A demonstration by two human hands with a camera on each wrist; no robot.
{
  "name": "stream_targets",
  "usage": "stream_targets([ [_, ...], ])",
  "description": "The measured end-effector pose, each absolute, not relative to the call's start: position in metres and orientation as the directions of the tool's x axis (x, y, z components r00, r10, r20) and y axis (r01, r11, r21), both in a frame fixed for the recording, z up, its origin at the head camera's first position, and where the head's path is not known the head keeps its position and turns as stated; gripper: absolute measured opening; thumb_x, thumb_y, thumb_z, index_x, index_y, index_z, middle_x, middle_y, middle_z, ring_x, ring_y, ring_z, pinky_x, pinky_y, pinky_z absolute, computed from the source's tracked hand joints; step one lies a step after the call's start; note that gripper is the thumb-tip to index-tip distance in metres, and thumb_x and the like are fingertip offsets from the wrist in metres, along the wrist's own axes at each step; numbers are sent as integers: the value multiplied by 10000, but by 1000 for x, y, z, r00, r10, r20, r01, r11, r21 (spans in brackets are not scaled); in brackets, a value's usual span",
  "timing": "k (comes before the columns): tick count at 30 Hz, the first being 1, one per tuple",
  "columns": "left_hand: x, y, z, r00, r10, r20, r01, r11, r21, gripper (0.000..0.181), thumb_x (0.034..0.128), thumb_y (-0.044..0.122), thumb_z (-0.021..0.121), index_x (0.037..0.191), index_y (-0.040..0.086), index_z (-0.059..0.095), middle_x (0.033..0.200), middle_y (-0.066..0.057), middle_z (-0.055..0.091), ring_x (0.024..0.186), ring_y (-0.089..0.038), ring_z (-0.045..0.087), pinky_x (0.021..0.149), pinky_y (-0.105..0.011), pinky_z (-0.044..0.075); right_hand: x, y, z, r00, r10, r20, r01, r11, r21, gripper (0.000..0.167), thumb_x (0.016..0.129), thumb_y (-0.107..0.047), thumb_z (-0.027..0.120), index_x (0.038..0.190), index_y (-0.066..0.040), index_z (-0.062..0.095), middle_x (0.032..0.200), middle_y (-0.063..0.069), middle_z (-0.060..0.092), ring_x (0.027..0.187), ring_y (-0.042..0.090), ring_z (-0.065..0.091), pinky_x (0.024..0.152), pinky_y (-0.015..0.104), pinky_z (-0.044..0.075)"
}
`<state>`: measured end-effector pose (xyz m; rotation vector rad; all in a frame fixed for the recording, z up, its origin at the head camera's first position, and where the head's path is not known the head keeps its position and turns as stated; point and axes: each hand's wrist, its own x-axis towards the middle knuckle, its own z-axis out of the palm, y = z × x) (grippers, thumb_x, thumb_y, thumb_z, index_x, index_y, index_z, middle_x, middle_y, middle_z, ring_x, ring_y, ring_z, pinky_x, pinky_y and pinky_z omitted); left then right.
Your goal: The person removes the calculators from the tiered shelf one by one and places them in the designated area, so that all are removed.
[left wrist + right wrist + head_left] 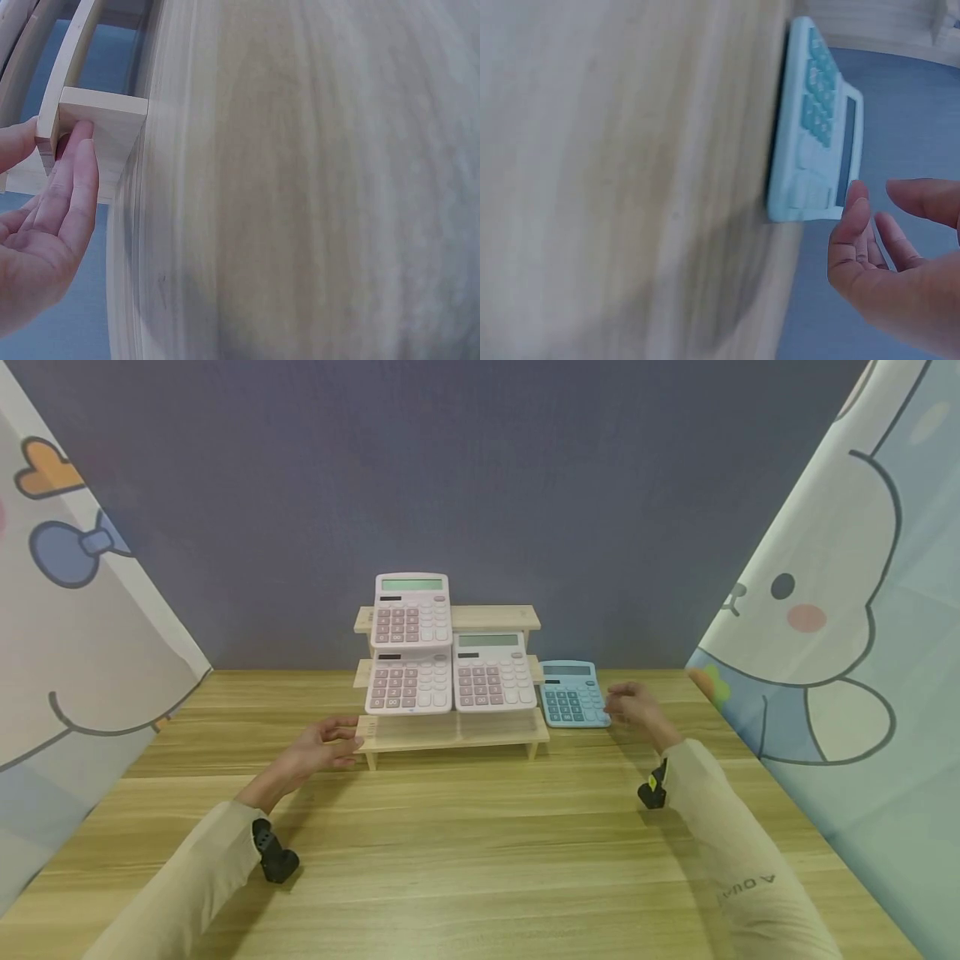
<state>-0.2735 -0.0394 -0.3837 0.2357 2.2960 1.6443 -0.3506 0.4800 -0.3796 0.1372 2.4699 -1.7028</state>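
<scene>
Tabletop: wrist view reveals left hand pinching shelf; relaxed right hand perhaps touches blue calculator.

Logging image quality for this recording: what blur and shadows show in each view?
Head: mostly crisp, soft shadows on the wooden table; left wrist: tiered wooden shelf fairly clear, table grain softening rightward; right wrist: light-blue calculator blurred, key digits illegible, soft shadow across the table.

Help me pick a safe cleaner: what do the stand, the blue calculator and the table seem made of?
Stand: probably bare wood, matte, given its pale, square-cut boards.
Blue calculator: likely plastic, smooth, given its evenly coloured moulded case.
Table: smooth, with streaky wood grain; solid wood or printed laminate, I can't tell.
</scene>
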Motion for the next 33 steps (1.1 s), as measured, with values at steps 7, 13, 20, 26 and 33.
stream_targets([
  [7, -273, -39, -383, -940, 306, -151, -46, 325, 945, 647, 926, 190, 548, 1412, -52, 196, 1338, -316, 293, 995, -189, 572, 865, -354, 533, -342, 466, -356, -989, -23, -147, 129, 370, -920, 490, 916, -50, 468, 1346, 111, 297, 1301, 254, 395, 926, 139, 557, 1024, 453, 389],
  [13, -274, -38, -384, -940, 305, -154, -48, 327, 944, 652, 926, 196, 548, 1410, -58, 194, 1350, -322, 285, 1002, -184, 566, 863, -356, 534, -343, 458, -346, -992, -57, -113, 86, 354, -931, 477, 922, -28, 460, 1349, 111, 299, 1306, 279, 389, 837, 71, 552, 1028, 493, 375],
  [20, -274, -38, -384, -941, 297, -164, -61, 327, 943, 649, 926, 194, 549, 1409, -57, 196, 1347, -318, 275, 990, -177, 567, 871, -360, 530, -339, 443, -333, -993, -93, -73, 36, 350, -936, 445, 918, -35, 485, 1328, 80, 357, 1277, 274, 424, 919, 154, 565, 1002, 509, 397],
  [26, -275, -38, -384, -941, 295, -168, -66, 326, 943, 652, 925, 199, 551, 1410, -54, 196, 1347, -314, 275, 995, -176, 565, 878, -359, 527, -336, 427, -324, -990, -128, -66, 16, 358, -933, 438, 922, -32, 476, 1332, 61, 355, 1288, 262, 434, 1086, 334, 525, 992, 492, 414],
  [33, -275, -38, -384, -941, 298, -163, -59, 328, 943, 657, 925, 206, 551, 1410, -57, 193, 1348, -319, 274, 1007, -189, 563, 882, -377, 524, -334, 407, -314, -990, -134, -51, 4, 335, -942, 398, 911, -16, 496, 1293, 48, 404, 1245, 227, 474, 1051, 301, 545, 923, 419, 470],
])
